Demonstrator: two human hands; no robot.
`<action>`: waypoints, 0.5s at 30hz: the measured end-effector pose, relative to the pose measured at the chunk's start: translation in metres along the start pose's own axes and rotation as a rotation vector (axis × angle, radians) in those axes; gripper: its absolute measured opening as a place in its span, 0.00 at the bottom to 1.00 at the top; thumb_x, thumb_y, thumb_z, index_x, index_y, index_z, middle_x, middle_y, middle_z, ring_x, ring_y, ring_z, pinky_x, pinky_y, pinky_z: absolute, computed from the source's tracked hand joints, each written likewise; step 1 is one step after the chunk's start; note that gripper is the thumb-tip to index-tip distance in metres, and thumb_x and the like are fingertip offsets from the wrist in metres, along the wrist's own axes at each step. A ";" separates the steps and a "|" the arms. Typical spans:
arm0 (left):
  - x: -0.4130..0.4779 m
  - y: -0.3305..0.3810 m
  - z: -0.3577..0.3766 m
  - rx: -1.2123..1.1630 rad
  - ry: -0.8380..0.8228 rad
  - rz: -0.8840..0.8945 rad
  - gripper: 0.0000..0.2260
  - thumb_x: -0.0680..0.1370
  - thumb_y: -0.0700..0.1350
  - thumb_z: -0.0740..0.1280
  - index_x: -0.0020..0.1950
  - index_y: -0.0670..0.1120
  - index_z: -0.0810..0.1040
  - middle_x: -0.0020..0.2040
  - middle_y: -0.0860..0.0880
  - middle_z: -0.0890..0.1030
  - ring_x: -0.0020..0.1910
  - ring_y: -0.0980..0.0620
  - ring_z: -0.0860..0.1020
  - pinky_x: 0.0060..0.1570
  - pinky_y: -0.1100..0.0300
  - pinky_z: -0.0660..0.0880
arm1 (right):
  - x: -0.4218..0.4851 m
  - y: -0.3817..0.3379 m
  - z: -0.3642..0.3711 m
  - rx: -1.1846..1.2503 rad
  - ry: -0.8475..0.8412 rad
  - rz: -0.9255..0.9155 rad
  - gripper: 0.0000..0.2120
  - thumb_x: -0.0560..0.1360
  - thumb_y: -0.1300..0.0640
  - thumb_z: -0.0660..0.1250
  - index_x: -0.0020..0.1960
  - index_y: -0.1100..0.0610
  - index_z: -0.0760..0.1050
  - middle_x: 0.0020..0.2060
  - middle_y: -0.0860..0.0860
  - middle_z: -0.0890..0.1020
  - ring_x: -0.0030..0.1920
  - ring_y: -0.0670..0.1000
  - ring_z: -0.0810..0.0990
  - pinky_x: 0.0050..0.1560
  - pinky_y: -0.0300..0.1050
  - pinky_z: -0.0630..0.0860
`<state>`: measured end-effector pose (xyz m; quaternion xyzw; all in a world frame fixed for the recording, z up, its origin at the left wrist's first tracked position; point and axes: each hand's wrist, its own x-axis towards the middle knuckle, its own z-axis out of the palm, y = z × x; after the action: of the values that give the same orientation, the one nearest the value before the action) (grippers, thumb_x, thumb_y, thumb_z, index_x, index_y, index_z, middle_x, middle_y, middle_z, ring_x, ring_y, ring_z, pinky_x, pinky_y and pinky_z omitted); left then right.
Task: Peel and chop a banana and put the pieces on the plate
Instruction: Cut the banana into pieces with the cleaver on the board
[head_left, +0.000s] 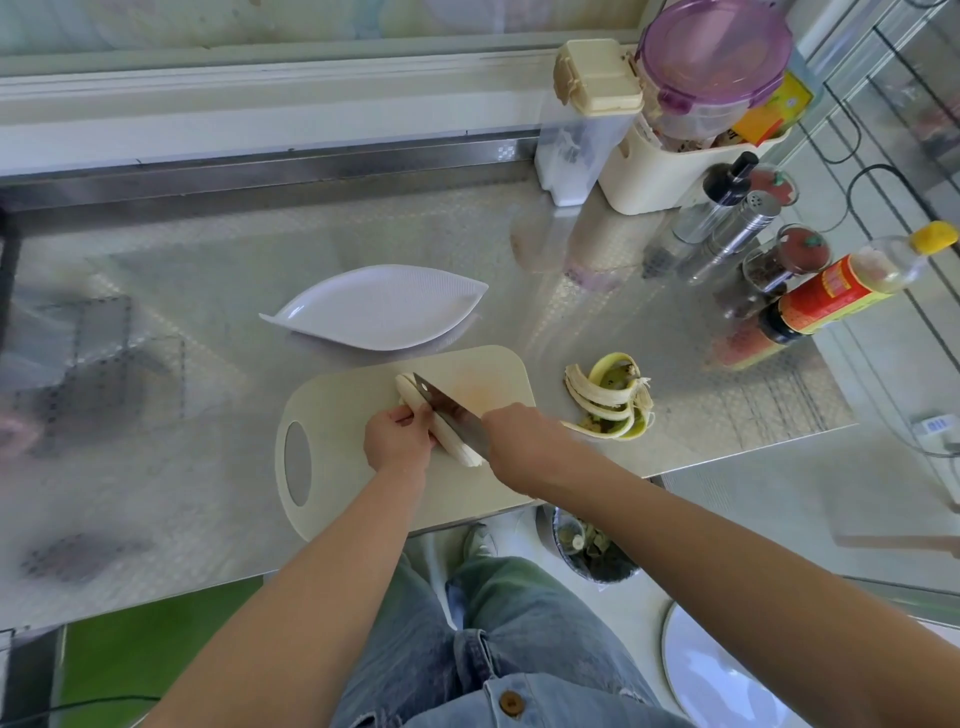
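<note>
A peeled pale banana (453, 439) lies on the cream cutting board (358, 467) near the counter's front edge. My left hand (397, 436) curls over the banana's middle and holds it down. My right hand (514, 441) grips the handle of a dark-bladed knife (445, 410), whose blade runs along the banana's right side, tip toward the far end. A white leaf-shaped plate (379, 306) sits just behind the board with nothing on it. The knife's handle is hidden in my right hand.
The banana peel (613, 397) lies on the steel counter right of the board. Sauce bottles, shakers and spice jars (779, 260) crowd the right back, with storage tubs (670, 130) behind. A bin with scraps (592, 551) stands below the counter edge.
</note>
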<state>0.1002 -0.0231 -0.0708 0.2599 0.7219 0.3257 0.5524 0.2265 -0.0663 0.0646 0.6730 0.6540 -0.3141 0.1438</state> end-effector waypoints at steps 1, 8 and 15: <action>0.001 -0.001 0.000 0.007 0.000 0.000 0.07 0.72 0.41 0.74 0.35 0.49 0.79 0.39 0.43 0.83 0.40 0.42 0.83 0.47 0.44 0.80 | 0.001 0.000 0.001 -0.005 0.012 -0.001 0.12 0.77 0.65 0.60 0.59 0.60 0.74 0.51 0.57 0.79 0.45 0.56 0.79 0.40 0.43 0.72; 0.001 -0.004 -0.003 0.074 -0.038 0.041 0.05 0.71 0.46 0.72 0.42 0.44 0.82 0.43 0.40 0.84 0.45 0.39 0.83 0.50 0.43 0.79 | -0.008 0.005 0.010 -0.017 0.048 -0.001 0.13 0.76 0.65 0.61 0.60 0.60 0.74 0.51 0.56 0.78 0.47 0.55 0.79 0.45 0.44 0.76; 0.006 -0.006 -0.002 0.053 0.012 0.013 0.04 0.63 0.52 0.72 0.29 0.56 0.79 0.37 0.50 0.84 0.40 0.45 0.83 0.48 0.46 0.80 | -0.008 0.008 0.031 0.043 0.074 -0.006 0.12 0.77 0.65 0.60 0.60 0.59 0.71 0.50 0.57 0.78 0.45 0.55 0.78 0.48 0.46 0.77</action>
<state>0.0967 -0.0228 -0.0790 0.2773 0.7319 0.3117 0.5388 0.2276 -0.0923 0.0440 0.6853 0.6539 -0.3033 0.1040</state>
